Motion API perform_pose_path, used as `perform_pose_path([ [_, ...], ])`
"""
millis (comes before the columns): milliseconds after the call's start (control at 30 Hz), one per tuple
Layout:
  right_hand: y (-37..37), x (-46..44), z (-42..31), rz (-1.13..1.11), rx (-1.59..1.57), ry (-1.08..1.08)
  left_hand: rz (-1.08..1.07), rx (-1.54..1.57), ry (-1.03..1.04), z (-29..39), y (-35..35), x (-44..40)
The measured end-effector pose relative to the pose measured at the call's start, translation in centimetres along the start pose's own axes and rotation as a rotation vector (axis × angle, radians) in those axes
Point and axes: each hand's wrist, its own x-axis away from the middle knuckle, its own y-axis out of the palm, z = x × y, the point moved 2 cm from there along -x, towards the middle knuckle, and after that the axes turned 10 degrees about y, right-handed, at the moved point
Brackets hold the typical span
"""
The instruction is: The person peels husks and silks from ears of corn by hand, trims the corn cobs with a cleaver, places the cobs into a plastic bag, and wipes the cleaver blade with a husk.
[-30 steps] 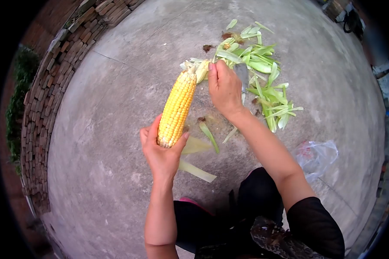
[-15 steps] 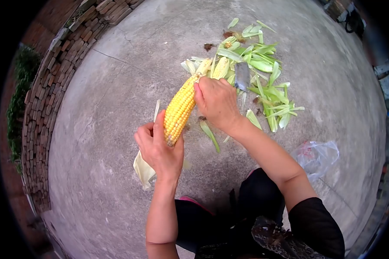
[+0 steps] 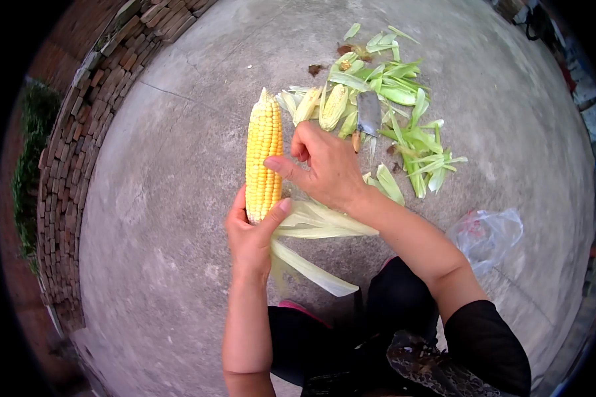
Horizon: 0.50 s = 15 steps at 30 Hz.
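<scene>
One ear of yellow corn (image 3: 263,142), base clasped in left hand (image 3: 249,231), tip pointing away; right hand (image 3: 330,165) half-curled, thumb apart from fingers, over the kernels. One clear plastic bag (image 3: 489,239), red marking illegible. Farther: one cleaver (image 3: 369,114), green husks (image 3: 398,91).

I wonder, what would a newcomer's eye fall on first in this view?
Probably the bright yellow corn cob, gripped at its lower end by the left hand, just left of the picture's centre. Next might come the green husks strewn over the concrete beyond the right hand, with a broad grey blade among them.
</scene>
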Motion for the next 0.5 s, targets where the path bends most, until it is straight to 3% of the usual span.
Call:
perform_pose_path([
  [67,0.8,0.4,-1.4,0.194,0.166,-0.247,0.01,-0.104,0.063,-0.5,-0.1,0.0],
  [167,1.9,-0.1,-0.3,0.325,0.117,-0.405,0.003,-0.175,0.109,-0.5,-0.3,-0.1],
  [233,0.1,-0.9,0.4,0.377,0.204,-0.267,-0.007,-0.237,0.085,-0.2,-0.4,0.0],
  [300,-1.5,-2.8,3.7,0.428,0.191,0.052,-0.03,-0.15,0.039,0.3,0.0,0.4],
  [433,-2.0,-2.6,5.7,0.494,0.028,0.032,-0.125,0.088,-0.013,0.5,0.2,0.4],
  [500,-1.2,-2.3,5.5,0.263,-0.308,0.117,-0.132,0.137,-0.041,0.7,0.6,0.4],
])
